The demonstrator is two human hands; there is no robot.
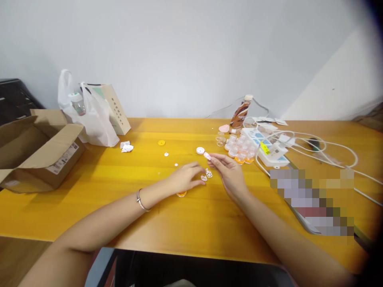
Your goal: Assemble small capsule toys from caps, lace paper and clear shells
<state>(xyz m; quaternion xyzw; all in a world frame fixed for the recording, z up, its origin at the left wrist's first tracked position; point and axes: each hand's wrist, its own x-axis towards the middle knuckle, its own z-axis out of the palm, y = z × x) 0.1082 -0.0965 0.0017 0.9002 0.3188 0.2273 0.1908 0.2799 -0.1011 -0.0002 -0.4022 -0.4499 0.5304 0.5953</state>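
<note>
My right hand (229, 173) pinches a small white piece (207, 156) between thumb and fingertips; its exact kind is too small to make out. To the left of it, my left hand (189, 176) has its thumb and fingers apart beside two white openwork pieces (206, 175) on the table. A white ring-shaped part (200, 150) lies just beyond the right fingertips. An orange round part (181, 194) is partly hidden under my left wrist. Farther back are a yellow disc (161, 142) and a small white knob-like part (166, 154).
Clear and orange capped cups (239, 147) cluster at the right, before a brown drink bottle (241, 111). A white power strip (266, 147) with looping cables lies beside them. At the left stand an open cardboard box (38, 151) and a white plastic bag (95, 119).
</note>
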